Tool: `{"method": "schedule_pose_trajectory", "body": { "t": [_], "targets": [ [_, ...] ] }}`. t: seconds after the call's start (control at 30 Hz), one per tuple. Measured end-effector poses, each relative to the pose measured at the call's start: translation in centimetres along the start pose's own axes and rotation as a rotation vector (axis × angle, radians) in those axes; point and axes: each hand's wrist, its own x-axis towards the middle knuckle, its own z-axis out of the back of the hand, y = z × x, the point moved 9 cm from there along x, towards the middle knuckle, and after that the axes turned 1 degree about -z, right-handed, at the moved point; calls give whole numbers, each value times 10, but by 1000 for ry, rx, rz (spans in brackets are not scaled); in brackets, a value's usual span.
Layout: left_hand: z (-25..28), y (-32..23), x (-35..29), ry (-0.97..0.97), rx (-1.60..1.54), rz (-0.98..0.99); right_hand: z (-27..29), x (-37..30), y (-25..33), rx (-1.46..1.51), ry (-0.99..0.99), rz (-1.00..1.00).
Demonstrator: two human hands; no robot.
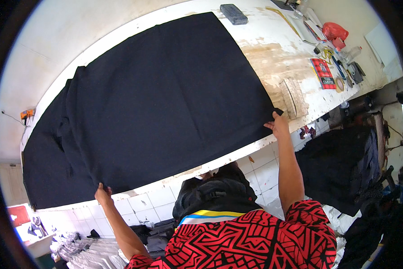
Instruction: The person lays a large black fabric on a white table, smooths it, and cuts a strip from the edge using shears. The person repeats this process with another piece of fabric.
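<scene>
A large black fabric [165, 89] lies spread over the white table [266, 58], mostly flat, with bunched folds running down its left part. Its near edge follows the table's front edge. My right hand [278, 125] pinches the near right corner, where a small flap of cloth turns up by the fingers. Further left along the same edge, my left hand [103, 195] grips the cloth between thumb and fingers. Both arms are spread wide apart. Just beyond my right hand sits a beige patterned block [293, 97].
At the far edge rests a dark grey block [234, 14]. A red and black notebook [323, 74], a tape roll [340, 84] and a red plastic bag [335, 31] are at the table's right end. Black cloth [340, 166] hangs at right; pale bundles [91, 253] lie below left.
</scene>
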Motion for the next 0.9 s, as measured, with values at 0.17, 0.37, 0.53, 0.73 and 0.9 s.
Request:
{"method": "schedule_pose_trajectory", "body": {
  "t": [0.17, 0.37, 0.53, 0.73, 0.9],
  "targets": [
    [-39, -91, 31, 156, -160, -189, -56, 26, 78, -93, 117, 21],
    [-11, -168, 10, 156, -298, -235, -66, -2, 163, 117, 268, 217],
    [33, -96, -23, 0, -208, -326, -6, -40, 112, 283, 282, 383],
    [4, 12, -23, 36, 9, -251, 35, 10, -7, -71, 107, 269],
    [-2, 17, -29, 16, 53, -255, 44, 26, -34, -68, 101, 198]
  ]
}}
